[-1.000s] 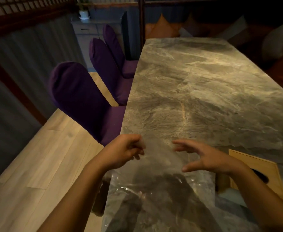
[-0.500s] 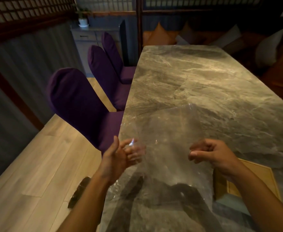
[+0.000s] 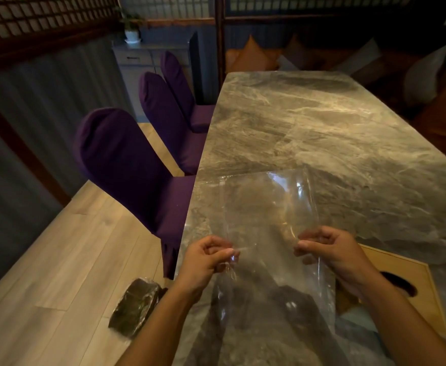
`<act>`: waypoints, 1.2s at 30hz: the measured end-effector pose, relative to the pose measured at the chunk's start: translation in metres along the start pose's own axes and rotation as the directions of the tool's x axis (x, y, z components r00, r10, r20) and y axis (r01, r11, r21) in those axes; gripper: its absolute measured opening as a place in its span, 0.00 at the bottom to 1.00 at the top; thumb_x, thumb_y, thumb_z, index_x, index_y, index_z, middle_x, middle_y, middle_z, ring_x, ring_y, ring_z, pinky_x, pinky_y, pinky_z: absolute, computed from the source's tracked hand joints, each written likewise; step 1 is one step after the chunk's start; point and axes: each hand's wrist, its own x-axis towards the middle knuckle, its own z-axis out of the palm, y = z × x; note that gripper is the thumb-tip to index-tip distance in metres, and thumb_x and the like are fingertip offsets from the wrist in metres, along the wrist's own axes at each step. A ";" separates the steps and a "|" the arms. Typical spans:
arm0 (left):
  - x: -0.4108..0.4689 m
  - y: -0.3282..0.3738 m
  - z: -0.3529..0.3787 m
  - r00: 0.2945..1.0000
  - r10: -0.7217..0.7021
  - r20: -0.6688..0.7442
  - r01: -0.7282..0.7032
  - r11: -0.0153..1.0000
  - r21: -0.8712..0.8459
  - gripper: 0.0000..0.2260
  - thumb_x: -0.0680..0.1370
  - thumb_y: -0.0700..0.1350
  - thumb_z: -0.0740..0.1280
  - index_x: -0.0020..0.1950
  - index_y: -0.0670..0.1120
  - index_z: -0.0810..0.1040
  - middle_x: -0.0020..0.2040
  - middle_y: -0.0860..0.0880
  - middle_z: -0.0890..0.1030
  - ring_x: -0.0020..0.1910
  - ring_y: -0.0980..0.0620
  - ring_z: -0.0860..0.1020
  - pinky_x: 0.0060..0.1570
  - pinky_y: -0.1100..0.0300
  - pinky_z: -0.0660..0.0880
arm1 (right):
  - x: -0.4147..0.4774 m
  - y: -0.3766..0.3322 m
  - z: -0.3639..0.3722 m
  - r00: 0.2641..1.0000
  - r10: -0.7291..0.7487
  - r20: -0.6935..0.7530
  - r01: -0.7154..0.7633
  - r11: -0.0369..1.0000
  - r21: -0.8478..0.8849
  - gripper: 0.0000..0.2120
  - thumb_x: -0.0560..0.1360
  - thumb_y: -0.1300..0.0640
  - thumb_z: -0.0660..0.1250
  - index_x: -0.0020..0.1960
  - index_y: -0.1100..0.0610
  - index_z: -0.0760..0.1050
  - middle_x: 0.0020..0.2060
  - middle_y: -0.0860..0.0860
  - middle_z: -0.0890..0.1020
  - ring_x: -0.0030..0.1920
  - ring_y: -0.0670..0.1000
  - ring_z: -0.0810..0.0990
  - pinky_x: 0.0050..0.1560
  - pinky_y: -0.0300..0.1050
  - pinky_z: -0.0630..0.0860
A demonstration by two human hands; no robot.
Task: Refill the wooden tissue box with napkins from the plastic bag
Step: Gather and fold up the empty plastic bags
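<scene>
Two hands pinch one clear plastic bag (image 3: 266, 207) over the marble table (image 3: 335, 128), left hand (image 3: 206, 257) and right hand (image 3: 330, 249) each gripping a side edge; bag looks empty, wooden tissue box (image 3: 412, 294) lies just right, refill apparently finished or nearly.

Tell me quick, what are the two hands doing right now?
Left hand: closed, pinching the clear plastic bag by its left edge.
Right hand: closed, pinching the bag's right edge.
</scene>
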 end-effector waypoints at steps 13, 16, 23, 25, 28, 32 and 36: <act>-0.001 -0.014 -0.006 0.999 0.009 0.034 -0.008 1.000 -0.025 0.06 0.76 0.35 0.64 0.52 0.38 0.77 0.40 0.44 0.84 0.38 0.50 0.83 0.38 0.56 0.81 | -0.003 0.007 -0.003 0.999 0.054 0.001 -0.054 0.997 -0.049 0.02 0.68 0.69 0.69 0.38 0.65 0.76 0.30 0.57 0.84 0.32 0.53 0.83 0.31 0.43 0.79; -0.002 -0.011 -0.007 0.997 0.071 0.036 -0.072 0.997 0.042 0.05 0.75 0.33 0.65 0.48 0.39 0.78 0.40 0.43 0.82 0.35 0.54 0.82 0.34 0.62 0.79 | -0.003 0.008 -0.006 0.996 0.075 0.051 -0.073 0.996 -0.043 0.04 0.69 0.65 0.68 0.40 0.66 0.77 0.31 0.58 0.83 0.36 0.57 0.84 0.32 0.45 0.79; -0.003 0.001 -0.016 0.985 0.158 0.074 -0.165 0.979 0.118 0.06 0.73 0.34 0.67 0.46 0.42 0.83 0.34 0.47 0.85 0.33 0.53 0.82 0.34 0.63 0.78 | -0.002 0.016 -0.016 0.988 0.141 0.063 -0.147 0.985 0.089 0.09 0.66 0.67 0.69 0.45 0.69 0.78 0.27 0.58 0.82 0.26 0.54 0.81 0.25 0.42 0.77; -0.004 0.003 -0.017 0.984 0.161 0.077 -0.167 0.983 0.081 0.07 0.73 0.33 0.67 0.44 0.41 0.83 0.34 0.47 0.85 0.32 0.53 0.82 0.34 0.62 0.79 | -0.003 0.018 -0.018 0.977 0.179 0.112 -0.194 0.970 0.143 0.20 0.56 0.61 0.78 0.45 0.69 0.79 0.28 0.59 0.82 0.26 0.53 0.81 0.24 0.42 0.77; -0.006 0.004 -0.017 0.981 0.180 0.066 -0.184 0.981 0.054 0.08 0.73 0.30 0.66 0.43 0.39 0.83 0.34 0.47 0.85 0.33 0.53 0.82 0.36 0.62 0.79 | -0.006 0.018 -0.021 0.963 0.193 0.188 -0.223 0.962 0.154 0.24 0.53 0.54 0.81 0.44 0.66 0.81 0.35 0.63 0.83 0.30 0.54 0.82 0.26 0.44 0.77; -0.007 0.004 -0.017 0.980 0.187 0.063 -0.192 0.977 0.093 0.18 0.70 0.23 0.61 0.32 0.41 0.83 0.32 0.50 0.85 0.36 0.56 0.83 0.35 0.67 0.77 | -0.003 0.021 -0.024 0.978 0.144 0.149 -0.161 0.981 0.105 0.17 0.70 0.76 0.58 0.33 0.64 0.83 0.31 0.59 0.84 0.31 0.54 0.83 0.29 0.43 0.79; -0.006 0.001 -0.022 0.979 0.169 0.111 -0.183 0.974 0.130 0.20 0.69 0.22 0.62 0.24 0.41 0.79 0.35 0.50 0.85 0.42 0.57 0.83 0.38 0.68 0.77 | -0.001 0.025 -0.025 0.986 0.101 0.132 -0.117 0.986 0.121 0.20 0.67 0.80 0.55 0.24 0.66 0.78 0.31 0.66 0.80 0.32 0.59 0.81 0.31 0.44 0.81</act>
